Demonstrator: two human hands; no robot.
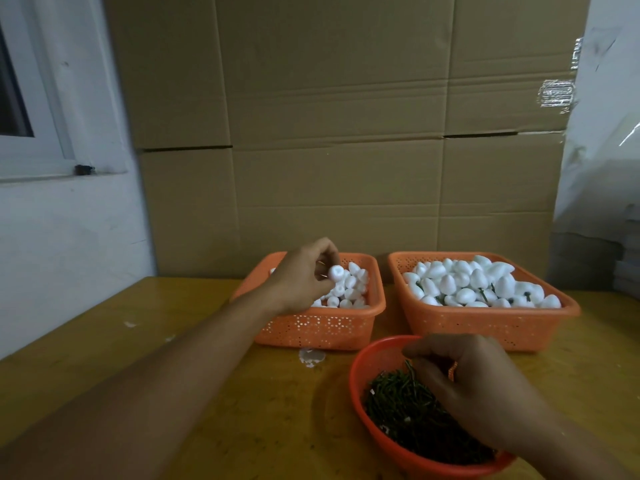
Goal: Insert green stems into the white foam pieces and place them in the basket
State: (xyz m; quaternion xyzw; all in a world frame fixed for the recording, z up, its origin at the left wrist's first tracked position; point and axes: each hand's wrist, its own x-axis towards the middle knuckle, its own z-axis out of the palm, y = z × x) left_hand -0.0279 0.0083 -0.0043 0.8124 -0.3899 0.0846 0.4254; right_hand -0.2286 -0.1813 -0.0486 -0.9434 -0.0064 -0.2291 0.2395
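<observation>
The left hand (304, 275) pinches a small white foam piece (336, 273); at five o'clock, the right hand (460, 379) fingers pinch a thin green stem (412, 370), roughly upright.

No writing, label, brand, number or sign can be read anywhere in this view. The only thing that resembles a label is a patch of clear tape (557, 93) on the cardboard boxes (332, 133) near their upper right corner, and it carries nothing legible.
</observation>
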